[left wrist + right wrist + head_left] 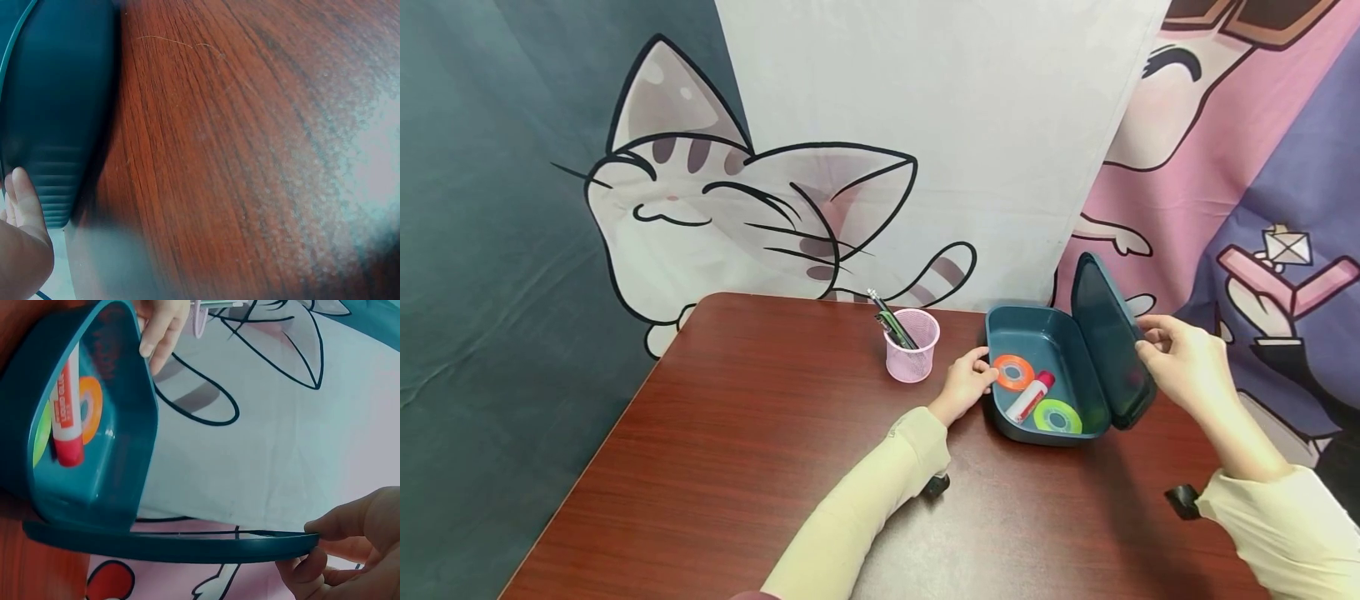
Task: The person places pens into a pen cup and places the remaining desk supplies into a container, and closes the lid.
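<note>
A dark teal plastic box [1048, 333] stands on the table with its hinged lid [1101, 333] raised on the right. My right hand [1187, 362] pinches the lid's outer edge between thumb and fingers, clear in the right wrist view [350, 544]. Against the box's left wall rests my left hand [966, 385], its thumb [24, 194] lying along the ribbed outside. Inside the box are an orange tape roll [1013, 372], a white glue tube [1028, 398] with a red cap, and a green tape roll [1057, 416].
Left of the box, a pink mesh pen cup [912, 362] holds several pens [897, 328]. The brown wooden table [737, 450] ends against a cloth backdrop [955, 117] printed with cartoon cats.
</note>
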{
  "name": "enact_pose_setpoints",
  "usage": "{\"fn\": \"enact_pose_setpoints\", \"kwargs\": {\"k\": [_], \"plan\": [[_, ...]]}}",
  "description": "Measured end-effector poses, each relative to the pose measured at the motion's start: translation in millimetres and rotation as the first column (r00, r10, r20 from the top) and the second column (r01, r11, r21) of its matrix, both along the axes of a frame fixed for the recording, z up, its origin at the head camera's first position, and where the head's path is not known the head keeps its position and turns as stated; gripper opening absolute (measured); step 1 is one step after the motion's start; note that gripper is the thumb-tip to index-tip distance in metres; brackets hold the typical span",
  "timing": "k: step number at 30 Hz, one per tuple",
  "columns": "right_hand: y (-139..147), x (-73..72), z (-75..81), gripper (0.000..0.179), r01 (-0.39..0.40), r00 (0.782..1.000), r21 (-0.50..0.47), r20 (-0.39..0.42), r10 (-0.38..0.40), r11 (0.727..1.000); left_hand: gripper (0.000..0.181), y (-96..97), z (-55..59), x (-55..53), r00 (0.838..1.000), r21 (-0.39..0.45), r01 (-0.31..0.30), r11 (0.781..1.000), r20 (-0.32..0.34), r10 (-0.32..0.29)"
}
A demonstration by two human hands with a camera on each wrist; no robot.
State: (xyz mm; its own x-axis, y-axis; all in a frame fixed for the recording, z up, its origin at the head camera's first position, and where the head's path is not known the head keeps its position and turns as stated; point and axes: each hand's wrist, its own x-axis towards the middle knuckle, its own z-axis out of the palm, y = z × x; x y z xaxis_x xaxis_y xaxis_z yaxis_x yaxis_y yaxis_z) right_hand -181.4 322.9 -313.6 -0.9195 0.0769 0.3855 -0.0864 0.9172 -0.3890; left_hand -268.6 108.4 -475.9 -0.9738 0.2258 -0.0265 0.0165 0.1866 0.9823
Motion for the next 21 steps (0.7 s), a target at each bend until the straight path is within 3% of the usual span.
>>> {"fn": "enact_pose_setpoints", "kwargs": {"k": [10,21], "plan": [[-17.2,-3.1,-6.0,0.022,-0.039,0.999,-0.034,0.000,0.039,0.999,0.045,-0.5,-0.4,-0.3,1.000,0.009,0.002,1.000,-0.008,-0.002],[-34.8,-7.0,-13.4,0.027,-0.069,0.996,-0.155,0.050,0.078,0.986,0.044,-1.2,0.2,1.2,1.000,0.023,0.009,1.000,-0.002,-0.009]]}}
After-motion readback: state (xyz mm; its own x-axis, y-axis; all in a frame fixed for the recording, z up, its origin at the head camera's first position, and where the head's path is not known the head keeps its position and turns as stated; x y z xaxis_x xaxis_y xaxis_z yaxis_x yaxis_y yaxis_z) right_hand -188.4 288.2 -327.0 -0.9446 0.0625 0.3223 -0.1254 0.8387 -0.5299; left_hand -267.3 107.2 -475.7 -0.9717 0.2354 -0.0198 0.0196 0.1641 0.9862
